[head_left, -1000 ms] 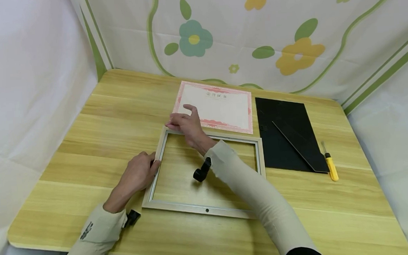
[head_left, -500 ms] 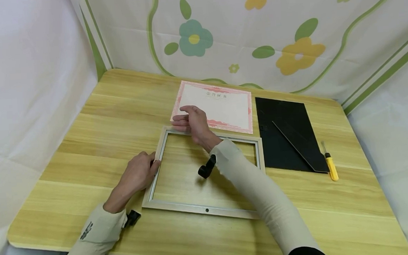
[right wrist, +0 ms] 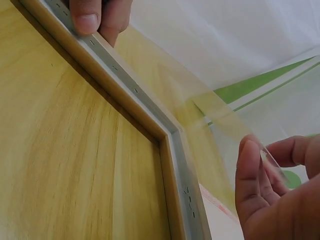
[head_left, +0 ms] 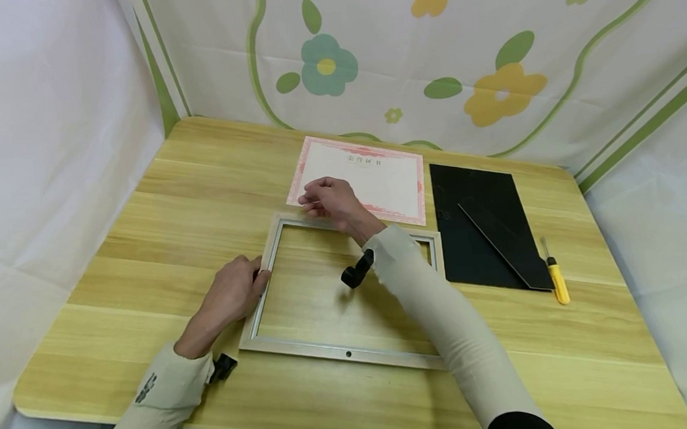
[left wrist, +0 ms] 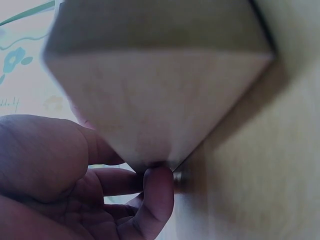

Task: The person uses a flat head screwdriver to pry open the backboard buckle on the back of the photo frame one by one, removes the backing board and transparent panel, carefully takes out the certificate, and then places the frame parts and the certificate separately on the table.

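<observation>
On the table lies a rectangular picture frame [head_left: 273, 349], pale wood outside with a metallic inner lip. My left hand [head_left: 234, 288] grips the middle of its left side, thumb on the upper face; the left wrist view shows curled fingers [left wrist: 159, 192] under the frame's edge. My right hand [head_left: 335, 202] is above the far left part of the frame and the near edge of a pink-bordered certificate [head_left: 377, 183]. In the right wrist view it pinches the edge of a clear sheet [right wrist: 205, 112] between thumb and fingers. The sheet is barely visible from the head.
Right of the frame lies a black backing board [head_left: 472, 187] with a narrow stand leg [head_left: 505, 244] on it. A yellow-handled screwdriver [head_left: 557, 281] lies at its right. A flowered white cloth [head_left: 392, 47] hangs behind the table [head_left: 163, 252].
My right hand has moved rightward from the frame's far left corner, and its fingers have drawn closer together. The left hand and the frame have stayed in place.
</observation>
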A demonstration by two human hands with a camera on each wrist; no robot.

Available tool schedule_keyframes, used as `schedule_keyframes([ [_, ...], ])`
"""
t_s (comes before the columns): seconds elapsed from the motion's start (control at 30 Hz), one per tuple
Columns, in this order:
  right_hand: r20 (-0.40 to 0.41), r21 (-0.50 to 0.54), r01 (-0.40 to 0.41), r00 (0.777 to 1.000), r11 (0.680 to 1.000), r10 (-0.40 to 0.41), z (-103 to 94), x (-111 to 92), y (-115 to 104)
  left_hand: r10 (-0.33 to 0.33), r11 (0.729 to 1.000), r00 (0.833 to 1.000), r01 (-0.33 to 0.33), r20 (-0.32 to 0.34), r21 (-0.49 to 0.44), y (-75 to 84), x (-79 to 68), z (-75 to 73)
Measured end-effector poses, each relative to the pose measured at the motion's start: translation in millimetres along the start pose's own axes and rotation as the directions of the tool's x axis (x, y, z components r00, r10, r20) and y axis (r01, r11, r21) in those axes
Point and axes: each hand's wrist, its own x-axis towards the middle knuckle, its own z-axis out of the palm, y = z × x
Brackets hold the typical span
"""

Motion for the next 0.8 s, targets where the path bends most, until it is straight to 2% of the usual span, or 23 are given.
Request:
schedule_keyframes([
  [0.47,0.052,0.131,0.011,0.999,0.991,-0.017,19.1,12.3,5.0,-0.001,1.0,1.0,0.001,0.003,0.005,-0.5,0.6,0.1],
  [0.57,0.047,0.103,-0.001,0.999,0.995,-0.003,22.1,15.1,5.6,-0.001,1.0,1.0,0.001,0.006,0.002,0.4,0.6,-0.3],
  [0.73,0.047,-0.032,-0.044,0.998,0.999,0.046,23.1,18.7,4.8,-0.019,1.0,1.0,0.019,0.01,0.001,0.6,0.9,-0.5],
  [0.8,0.046,-0.056,-0.059,0.997,0.997,0.061,22.8,20.6,4.0,-0.024,1.0,1.0,0.024,0.01,-0.002,0.3,0.7,-0.5],
])
